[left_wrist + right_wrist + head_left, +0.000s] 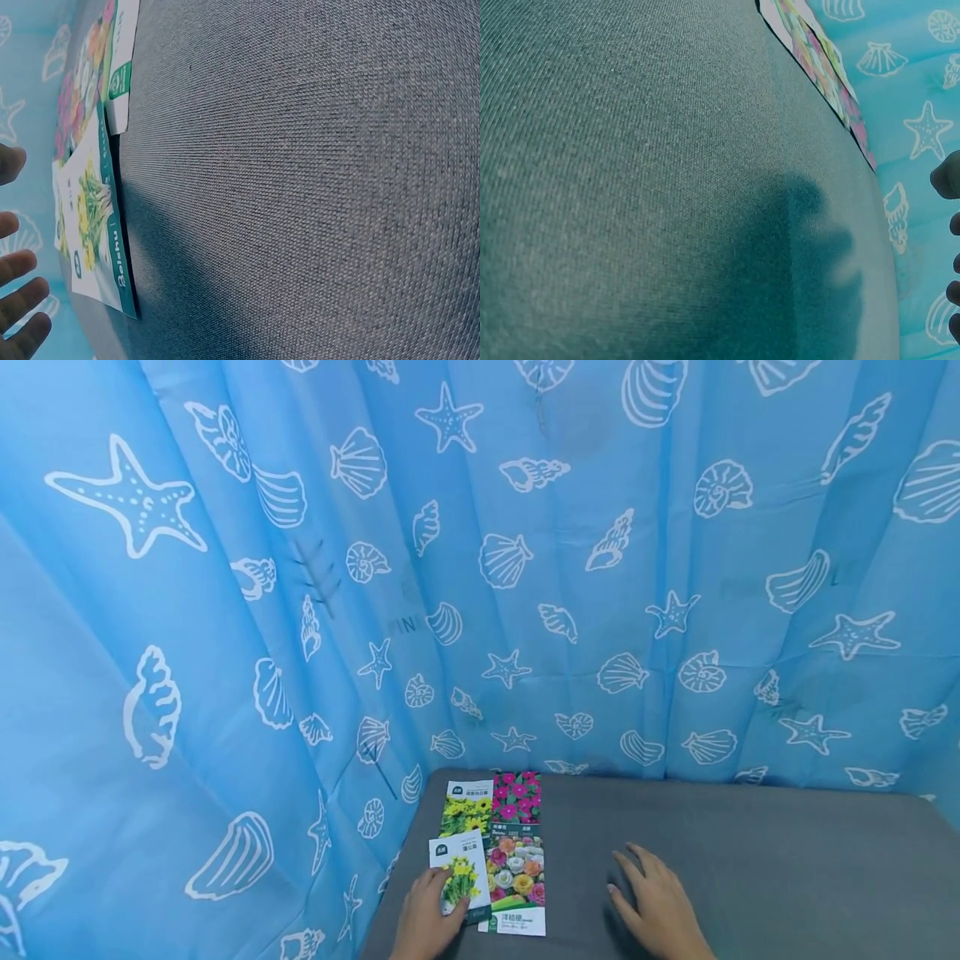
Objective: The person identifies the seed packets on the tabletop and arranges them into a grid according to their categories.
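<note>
My left hand hovers low over the near left corner of a white seed packet with yellow flowers and a green lower edge. In the left wrist view its loosely spread fingers stand apart from that packet, gripping nothing. Beneath the packet's upper part lies another yellow-flower packet. Just right of it is a packet of mixed pink, white and orange blooms, below a magenta-flower packet. To the right, my right hand is held above the table, fingers relaxed, nothing in it; its shadow falls on the cloth.
A grey fabric-covered table carries the packets near its left end. Blue curtains printed with white shells and starfish hang close along its back and left edges. The table surface stretches away to the right.
</note>
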Motion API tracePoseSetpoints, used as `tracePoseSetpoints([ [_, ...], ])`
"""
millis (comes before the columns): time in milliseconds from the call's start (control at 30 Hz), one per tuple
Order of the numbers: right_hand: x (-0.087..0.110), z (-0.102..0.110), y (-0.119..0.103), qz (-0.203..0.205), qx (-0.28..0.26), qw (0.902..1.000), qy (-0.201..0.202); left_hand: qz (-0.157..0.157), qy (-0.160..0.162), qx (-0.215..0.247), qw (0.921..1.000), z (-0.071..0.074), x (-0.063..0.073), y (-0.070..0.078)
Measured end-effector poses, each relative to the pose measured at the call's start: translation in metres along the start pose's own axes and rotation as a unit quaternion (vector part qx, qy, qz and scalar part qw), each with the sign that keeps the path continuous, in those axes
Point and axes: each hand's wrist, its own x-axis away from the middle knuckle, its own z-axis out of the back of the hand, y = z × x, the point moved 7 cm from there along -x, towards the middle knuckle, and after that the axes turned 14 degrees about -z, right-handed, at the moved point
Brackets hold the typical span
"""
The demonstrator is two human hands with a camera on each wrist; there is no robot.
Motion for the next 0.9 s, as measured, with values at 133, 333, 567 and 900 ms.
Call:
tracePoseSetpoints([
  [133,-0.0002,-0.0014,-0.0013,-0.001,-0.001,1.0000,-0.004,0.000,-0.003,-0.003,1.0000,-0.0018,-0.0006,-0.0015],
  [333,-0.0001,-0.0013,-0.0019,-0.002,-0.006,1.0000,-0.005,-0.001,-0.005,0.001,1.0000,-0.0032,-0.0014,-0.0021],
  [567,-0.0014,-0.0010,-0.0042,0.000,-0.005,1.0000,-0.006,-0.011,-0.002,-0.003,0.9999,-0.0056,-0.0030,-0.0028],
  [900,-0.0013,-0.0084,-0.0048,0.002,0.001,0.9999,-0.015,-0.015,-0.005,0.009,0.9998,-0.0100,-0.0017,-0.0051],
])
